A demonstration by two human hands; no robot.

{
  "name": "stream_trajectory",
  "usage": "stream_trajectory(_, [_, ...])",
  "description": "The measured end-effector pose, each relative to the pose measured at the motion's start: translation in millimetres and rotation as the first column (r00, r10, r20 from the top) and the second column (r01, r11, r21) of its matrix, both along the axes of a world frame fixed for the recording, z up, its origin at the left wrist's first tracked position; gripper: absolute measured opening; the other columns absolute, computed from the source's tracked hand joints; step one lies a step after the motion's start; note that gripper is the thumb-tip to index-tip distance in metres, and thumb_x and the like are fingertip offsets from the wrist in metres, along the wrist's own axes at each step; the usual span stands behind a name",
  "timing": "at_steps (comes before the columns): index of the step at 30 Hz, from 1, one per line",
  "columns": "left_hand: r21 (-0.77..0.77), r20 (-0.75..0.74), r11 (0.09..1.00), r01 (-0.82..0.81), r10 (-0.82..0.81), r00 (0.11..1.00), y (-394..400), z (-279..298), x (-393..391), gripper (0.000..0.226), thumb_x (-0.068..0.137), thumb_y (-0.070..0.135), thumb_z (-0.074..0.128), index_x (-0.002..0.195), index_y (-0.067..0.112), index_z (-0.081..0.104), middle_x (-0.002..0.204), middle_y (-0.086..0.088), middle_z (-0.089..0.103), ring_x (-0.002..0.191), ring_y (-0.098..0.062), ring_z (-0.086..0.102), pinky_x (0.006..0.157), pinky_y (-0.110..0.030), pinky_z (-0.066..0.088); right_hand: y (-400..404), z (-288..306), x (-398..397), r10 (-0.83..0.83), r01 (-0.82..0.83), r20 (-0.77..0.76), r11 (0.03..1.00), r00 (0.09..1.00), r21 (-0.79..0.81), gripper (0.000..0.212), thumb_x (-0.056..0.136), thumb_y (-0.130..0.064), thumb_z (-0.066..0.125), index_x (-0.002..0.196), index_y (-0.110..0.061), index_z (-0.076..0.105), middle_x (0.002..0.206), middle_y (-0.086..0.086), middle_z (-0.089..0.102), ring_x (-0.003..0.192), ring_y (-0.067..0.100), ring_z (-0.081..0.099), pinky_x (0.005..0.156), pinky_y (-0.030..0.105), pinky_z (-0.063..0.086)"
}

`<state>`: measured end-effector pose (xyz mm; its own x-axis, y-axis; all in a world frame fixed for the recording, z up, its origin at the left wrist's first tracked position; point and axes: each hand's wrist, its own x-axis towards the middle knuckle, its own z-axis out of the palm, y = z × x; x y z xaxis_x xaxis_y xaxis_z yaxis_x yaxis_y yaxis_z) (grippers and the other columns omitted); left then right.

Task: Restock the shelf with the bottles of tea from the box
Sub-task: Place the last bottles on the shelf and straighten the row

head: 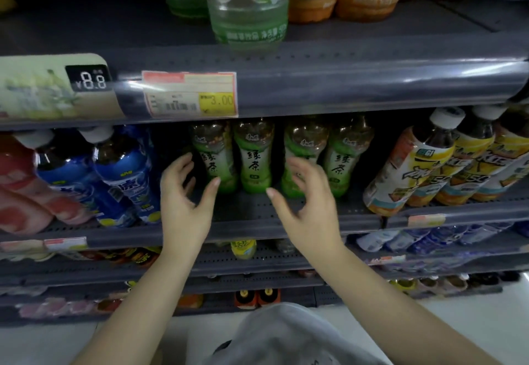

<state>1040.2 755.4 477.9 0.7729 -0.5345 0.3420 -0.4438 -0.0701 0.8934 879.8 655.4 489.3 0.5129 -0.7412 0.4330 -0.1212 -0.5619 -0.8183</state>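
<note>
Several green-labelled tea bottles (254, 158) stand upright in a row at the back of the grey middle shelf (246, 213). My left hand (186, 198) hovers in front of the leftmost green bottle (213, 156), fingers spread, holding nothing. My right hand (306, 201) reaches toward the two bottles on the right (343, 158), fingers apart and empty, partly covering one of them. The box is out of view.
Blue-labelled bottles (120, 173) lean at the left and yellow lemon-tea bottles (423, 170) at the right of the same shelf. Large bottles (246, 7) stand on the shelf above, behind price tags (189, 94). Lower shelves hold more drinks. The front strip of the middle shelf is bare.
</note>
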Motion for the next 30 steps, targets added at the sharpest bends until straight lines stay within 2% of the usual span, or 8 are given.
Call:
stream_trajectory(5, [0.022, -0.069, 1.0, 0.017, -0.016, 0.998, -11.2, -11.5, 17.9, 0.065, 0.084, 0.018, 0.068, 0.141, 0.014, 0.037, 0.143, -0.005, 0.042, 0.131, -0.011, 0.043, 0.108, -0.029, 0.039, 9.9, -13.4, 36.4, 0.03, -0.017, -0.108, 0.993, 0.994, 0.12, 0.072, 0.085, -0.029, 0.068, 0.145, -0.011, 0.03, 0.147, 0.005, 0.039, 0.137, 0.012, 0.034, 0.113, 0.026, 0.031])
stream_trajectory(10, [0.139, -0.092, 0.99, 0.032, -0.019, 0.996, -23.1, -26.1, 35.5, 0.077, 0.082, 0.023, 0.071, 0.145, 0.011, 0.029, 0.149, -0.009, 0.038, 0.137, -0.021, 0.038, 0.11, -0.033, 0.035, 10.8, -17.3, 67.9, -0.112, 0.126, -0.179, 0.99, 0.977, 0.067, 0.078, 0.085, -0.024, 0.069, 0.144, -0.001, 0.024, 0.146, 0.017, 0.033, 0.137, 0.021, 0.031, 0.102, 0.007, 0.017])
stream_trajectory(14, [0.194, -0.055, 0.978, 0.071, -0.062, 0.997, -31.2, -30.5, 45.1, 0.075, 0.081, 0.029, 0.072, 0.143, 0.013, 0.033, 0.142, -0.007, 0.047, 0.128, -0.016, 0.044, 0.104, -0.03, 0.039, 6.6, -17.8, 88.1, -0.232, 0.246, -0.16, 0.967, 0.959, 0.069, 0.081, 0.084, -0.022, 0.069, 0.143, 0.004, 0.021, 0.143, 0.02, 0.037, 0.136, 0.027, 0.036, 0.113, 0.028, 0.03])
stream_trajectory(16, [0.215, -0.02, 0.97, 0.112, -0.11, 0.994, -31.9, -29.9, 45.7, 0.062, 0.085, 0.029, 0.068, 0.137, 0.012, 0.04, 0.132, -0.004, 0.055, 0.118, -0.01, 0.048, 0.094, -0.02, 0.038, 2.3, -19.7, 94.5, -0.276, 0.294, -0.18, 0.952, 0.944, 0.082, 0.08, 0.084, -0.021, 0.069, 0.143, 0.004, 0.022, 0.143, 0.02, 0.04, 0.135, 0.027, 0.038, 0.11, 0.021, 0.028])
stream_trajectory(18, [0.233, 0.024, 0.963, 0.134, -0.143, 0.989, -31.0, -29.6, 45.4, 0.054, 0.087, 0.029, 0.065, 0.133, 0.011, 0.043, 0.127, -0.003, 0.058, 0.116, -0.012, 0.052, 0.092, -0.023, 0.041, -2.8, -22.2, 97.0, -0.305, 0.325, -0.208, 0.943, 0.929, 0.068, 0.075, 0.085, -0.017, 0.067, 0.143, 0.003, 0.024, 0.142, 0.02, 0.04, 0.134, 0.028, 0.039, 0.104, 0.016, 0.026])
stream_trajectory(23, [0.248, 0.061, 0.957, 0.147, -0.167, 0.984, -29.2, -26.0, 48.4, 0.05, 0.089, 0.027, 0.063, 0.132, 0.01, 0.044, 0.126, -0.007, 0.06, 0.116, -0.019, 0.056, 0.093, -0.025, 0.042, -3.4, -24.6, 94.3, -0.336, 0.338, -0.276, 0.94, 0.901, -0.041, 0.06, 0.089, -0.016, 0.061, 0.137, 0.005, 0.033, 0.133, 0.022, 0.045, 0.127, 0.032, 0.044, 0.104, 0.028, 0.036])
stream_trajectory(27, [0.244, 0.063, 0.955, 0.17, -0.19, 0.98, -22.5, -23.7, 48.2, 0.05, 0.089, 0.026, 0.063, 0.132, 0.01, 0.044, 0.127, -0.005, 0.06, 0.113, -0.009, 0.053, 0.092, -0.021, 0.039, -1.8, -24.2, 91.7, -0.332, 0.329, -0.298, 0.942, 0.895, -0.065, 0.058, 0.086, -0.02, 0.067, 0.129, 0.007, 0.039, 0.123, 0.024, 0.049, 0.12, 0.035, 0.047, 0.104, 0.039, 0.04])
stream_trajectory(30, [0.258, 0.081, 0.95, 0.178, -0.205, 0.975, -17.2, -22.0, 48.1, 0.049, 0.089, 0.026, 0.063, 0.132, 0.01, 0.044, 0.126, -0.004, 0.06, 0.112, -0.009, 0.054, 0.09, -0.019, 0.038, 0.8, -23.4, 88.9, -0.326, 0.33, -0.284, 0.943, 0.902, -0.036, 0.057, 0.083, -0.022, 0.07, 0.125, 0.005, 0.042, 0.118, 0.022, 0.049, 0.115, 0.033, 0.049, 0.099, 0.035, 0.043])
